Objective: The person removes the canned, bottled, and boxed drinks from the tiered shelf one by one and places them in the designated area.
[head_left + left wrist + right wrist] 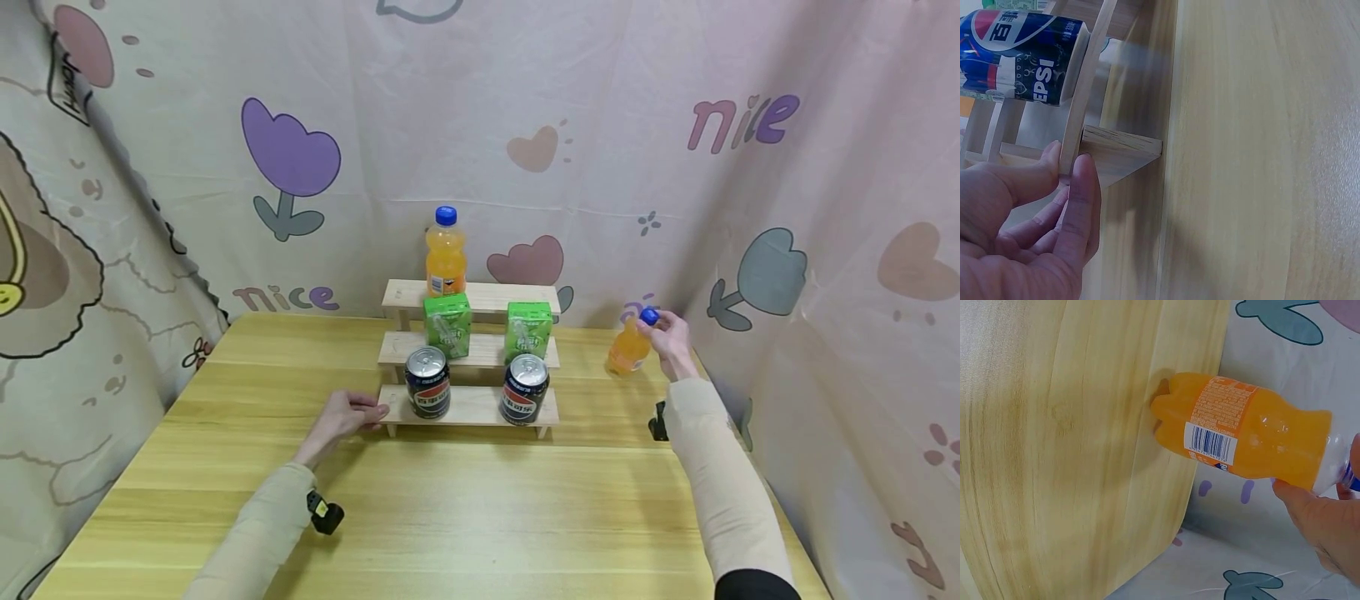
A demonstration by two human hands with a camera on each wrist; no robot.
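Note:
A three-step wooden rack [471, 406] stands near the back of the table. My left hand [347, 417] pinches the left end of its lowest step between thumb and fingers, just beside a Pepsi can [1029, 56]. In my right hand [670, 343], an orange soda bottle [1254, 428] with a blue cap is gripped near its neck. The bottle leans a little, its base at or just over the table; contact cannot be made out. Another orange soda bottle [446, 254] stands on the top step. Two green drink cartons [447, 327] occupy the middle step, and a second can [524, 390] shares the lowest.
The wooden table [480, 517] reaches back to a patterned cloth [600, 100] hung behind it, with more cloth along both sides. A black wrist camera [325, 512] sits on the left wrist, another [658, 422] on the right.

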